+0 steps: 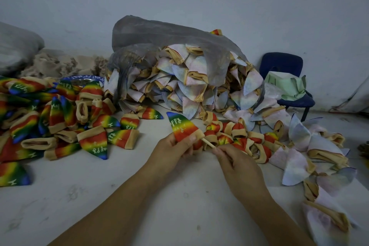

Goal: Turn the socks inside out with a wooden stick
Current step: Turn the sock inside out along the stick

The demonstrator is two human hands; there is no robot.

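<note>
Rainbow-striped cloth sock [182, 129] with a tan cuff sits just in front of the big grey plastic bag [159, 32], held up off the pale floor [139, 185]. The left hand [171, 146] grips it low down, near the cuff, with thumb and fingers curled round the cloth. A thin pale wooden stick [208, 143] pokes out of the cuff end. The right hand [237, 164] pinches the near end of that stick. The sock's blue pointed tip aims back toward the bag.

The sock looks soft, light and stretchy, so it will bend and bunch up easily. It should not slip much, and it will not break. The best spot to hold seems to be the cuff, since it is thicker there. The stick is stiff but thin, so a hard push might snap it or poke through the tip.

Pale, faded socks [189, 78] spill out of the bag. More bright rainbow socks [60, 118] lie in a heap to the left of the bag.
</note>
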